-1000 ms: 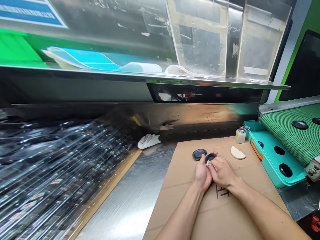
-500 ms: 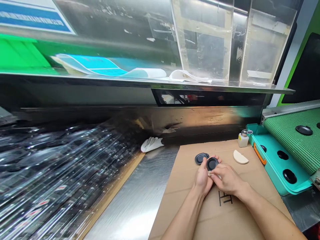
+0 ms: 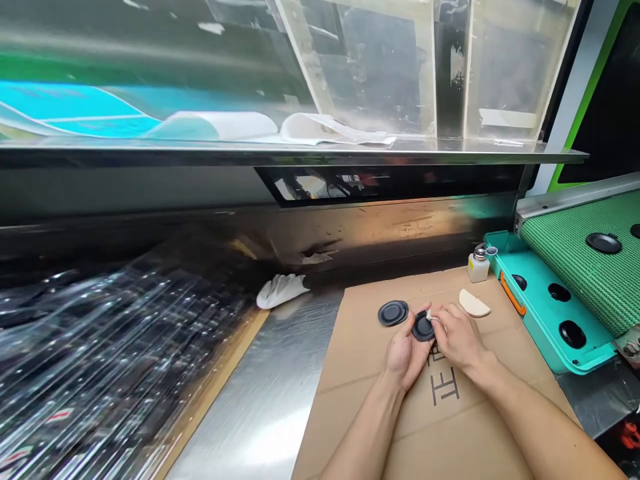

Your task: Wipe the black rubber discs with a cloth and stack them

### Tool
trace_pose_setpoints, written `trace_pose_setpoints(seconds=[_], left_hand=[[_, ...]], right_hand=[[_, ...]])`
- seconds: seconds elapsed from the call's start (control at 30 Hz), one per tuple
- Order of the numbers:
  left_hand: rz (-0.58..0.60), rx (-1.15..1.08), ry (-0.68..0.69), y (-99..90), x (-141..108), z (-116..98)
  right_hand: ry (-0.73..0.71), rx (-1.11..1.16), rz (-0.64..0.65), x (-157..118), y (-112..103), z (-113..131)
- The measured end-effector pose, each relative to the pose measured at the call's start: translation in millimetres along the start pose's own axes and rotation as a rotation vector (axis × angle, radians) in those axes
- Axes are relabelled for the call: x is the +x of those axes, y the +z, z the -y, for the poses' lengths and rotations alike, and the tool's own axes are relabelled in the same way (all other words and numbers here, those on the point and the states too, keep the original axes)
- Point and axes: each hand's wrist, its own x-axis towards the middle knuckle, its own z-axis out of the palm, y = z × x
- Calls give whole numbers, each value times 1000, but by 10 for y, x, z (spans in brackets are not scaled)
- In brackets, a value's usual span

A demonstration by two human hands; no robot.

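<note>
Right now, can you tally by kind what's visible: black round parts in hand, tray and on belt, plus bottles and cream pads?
Black round part in the left hand: 1
Black tray parts in the teal tray: 3
Black belt parts on the green belt: 2
White bottle: 1
Cream half-round pad: 1
Total: 8

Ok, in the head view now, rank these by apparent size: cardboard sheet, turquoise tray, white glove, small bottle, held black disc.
1. Cardboard sheet
2. Turquoise tray
3. White glove
4. Small bottle and held black disc: too alike to rank, the disc being partly hidden.
</note>
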Motion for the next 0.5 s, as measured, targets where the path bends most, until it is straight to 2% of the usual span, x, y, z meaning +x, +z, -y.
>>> trace_pose_setpoints(seconds=[0.1,0.2,0.27,0.33,0.4,0.5], left_hand=[[6,-10,12,3,-19,3],[23,-17,12,0,-32,26],[14,-7,15,-12,-32,34],[-5,13,25,-26,-29,35],[-5,32,28,-29,-25,43],[8,26,22,-12,-21,74]], right_hand=[[22,-46,42,-22,63,86],[75,-83,2,-2,71,147],[14,-55,45,12,57,153],[-76,-21,144,17,30,127],[-82,-45,196,20,-1,88],[25,-139,101,28,-16,58]])
